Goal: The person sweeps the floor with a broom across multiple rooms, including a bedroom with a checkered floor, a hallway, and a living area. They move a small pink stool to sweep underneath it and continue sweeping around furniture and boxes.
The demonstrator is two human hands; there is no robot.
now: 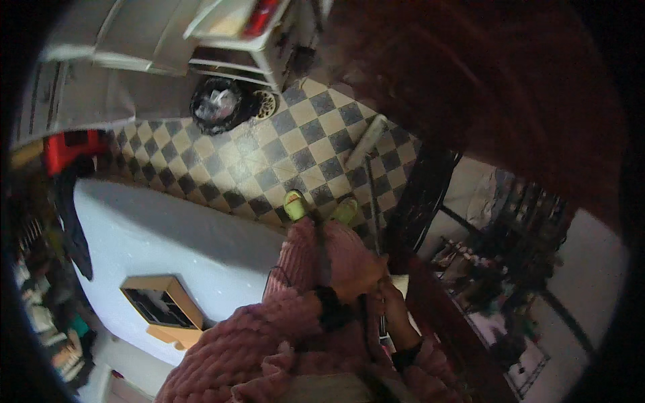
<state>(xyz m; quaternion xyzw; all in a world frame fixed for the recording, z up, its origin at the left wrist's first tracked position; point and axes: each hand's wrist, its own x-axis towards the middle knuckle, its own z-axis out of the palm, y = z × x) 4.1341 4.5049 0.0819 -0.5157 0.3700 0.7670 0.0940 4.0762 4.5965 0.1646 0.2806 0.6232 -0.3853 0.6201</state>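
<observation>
Both of my hands are closed round the dark pole (373, 206) of a long-handled floor tool. My left hand (360, 279) grips it a little farther forward, and my right hand (395, 310) holds it just behind. The pole runs forward to a pale, bar-shaped head (367, 141) on the checkered tile floor (272, 151). Whether the head is a mop or a squeegee, I cannot tell. Dark cuffs end my pink sleeves. My feet, in yellow-green slippers (295, 205), stand to the left of the pole.
An open cardboard box (186, 307) lies on the pale blue surface (221, 262) at left. A black-bagged bin (216, 106) stands by a white rack (232, 45). Dark reddish-brown furniture (478, 90) borders the floor at right. A red object (75, 146) sits at far left.
</observation>
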